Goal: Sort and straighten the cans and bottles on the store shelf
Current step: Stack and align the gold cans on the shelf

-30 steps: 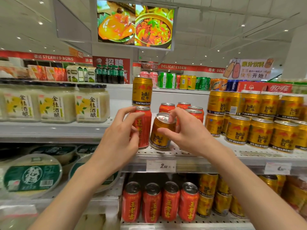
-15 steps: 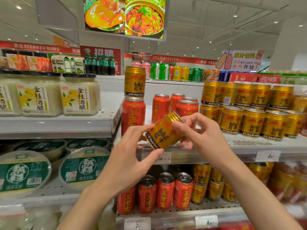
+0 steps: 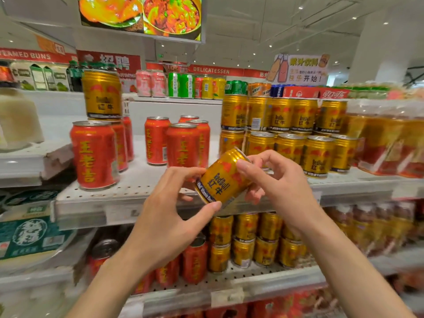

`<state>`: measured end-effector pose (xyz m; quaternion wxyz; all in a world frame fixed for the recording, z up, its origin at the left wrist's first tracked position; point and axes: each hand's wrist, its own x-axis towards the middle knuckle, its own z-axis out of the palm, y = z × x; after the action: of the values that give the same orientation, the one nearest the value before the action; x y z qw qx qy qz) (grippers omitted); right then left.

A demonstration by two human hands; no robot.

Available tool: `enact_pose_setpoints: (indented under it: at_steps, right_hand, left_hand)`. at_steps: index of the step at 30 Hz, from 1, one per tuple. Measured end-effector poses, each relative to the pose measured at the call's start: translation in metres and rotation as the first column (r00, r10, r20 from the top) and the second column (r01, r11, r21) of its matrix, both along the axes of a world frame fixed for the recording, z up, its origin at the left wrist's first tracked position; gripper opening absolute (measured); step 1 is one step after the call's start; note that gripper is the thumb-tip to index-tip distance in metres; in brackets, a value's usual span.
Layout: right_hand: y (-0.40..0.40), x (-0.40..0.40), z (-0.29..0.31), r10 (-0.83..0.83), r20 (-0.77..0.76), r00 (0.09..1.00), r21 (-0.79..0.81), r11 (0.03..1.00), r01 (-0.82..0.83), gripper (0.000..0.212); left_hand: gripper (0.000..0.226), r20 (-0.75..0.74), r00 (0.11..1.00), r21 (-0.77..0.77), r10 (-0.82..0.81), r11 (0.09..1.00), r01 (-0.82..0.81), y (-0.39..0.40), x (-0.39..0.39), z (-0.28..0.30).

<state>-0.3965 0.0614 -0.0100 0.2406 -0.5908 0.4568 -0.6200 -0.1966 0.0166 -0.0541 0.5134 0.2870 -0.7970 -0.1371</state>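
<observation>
Two hands, left hand [image 3: 167,216] and right hand [image 3: 278,191], grasp a tilted gold can [image 3: 221,177] with curled fingers; likely rigid, slick metal, best held round its sides.

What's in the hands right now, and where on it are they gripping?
A gold Red Bull can, tilted in front of the shelf. The left hand pinches its lower end between thumb and fingers; the right hand grips its upper end near the rim.

I read "RedBull" and "红牛" on the tilted gold can [image 3: 220,180]. The red cans [image 3: 94,154] carry "王老吉". A red banner [image 3: 211,70] says "DELICATESSEN", another red banner [image 3: 25,55] "…EAMED BUNS". A red sign [image 3: 114,61] shows "招聘", a juice placard [image 3: 300,70] "快乐开始!".
</observation>
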Motion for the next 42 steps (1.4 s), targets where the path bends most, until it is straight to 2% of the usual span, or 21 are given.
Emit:
enact_pose_setpoints:
  at_steps: [7, 14, 22, 27, 32, 36, 42]
  right_hand:
    - [0.005, -0.119, 0.011, -0.033, -0.06, 0.998, -0.006, 0.999, 0.033, 0.036]
    - [-0.007, -0.171, 0.021, 0.01, -0.132, 0.991, -0.005, 1.0, -0.01, 0.031]
    - [-0.032, -0.164, 0.03, -0.021, -0.385, 0.923, -0.023, 1.0, 0.013, 0.03]
    - [-0.039, -0.161, 0.028, -0.074, -0.544, 0.836, -0.137, 0.991, -0.002, 0.027]
    - [-0.044, -0.165, 0.021, -0.081, -0.554, 0.828, -0.152, 0.988, -0.005, 0.029]
    - [-0.051, -0.166, 0.016, -0.104, -0.559, 0.822, -0.176, 0.984, 0.005, 0.028]
    - [-0.052, -0.172, 0.01, -0.071, -0.538, 0.84, -0.143, 0.99, -0.007, 0.032]
  left_hand:
    - [0.05, 0.026, 1.0, 0.013, -0.008, 1.0, 0.008, 0.002, -0.122, 0.006]
    - [0.062, 0.073, 0.991, 0.015, 0.109, 0.994, -0.11, -0.008, -0.182, 0.016]
    - [0.07, 0.135, 0.97, 0.088, 0.201, 0.973, -0.214, -0.025, -0.181, 0.019]
    - [0.069, 0.174, 0.953, 0.103, 0.248, 0.958, -0.268, -0.032, -0.17, 0.019]
    - [0.079, 0.238, 0.949, 0.105, 0.207, 0.966, -0.237, -0.04, -0.161, 0.025]
    - [0.079, 0.201, 0.966, 0.165, 0.161, 0.967, -0.195, -0.044, -0.162, 0.026]
    - [0.085, 0.121, 0.968, 0.179, 0.218, 0.955, -0.237, -0.043, -0.165, 0.021]
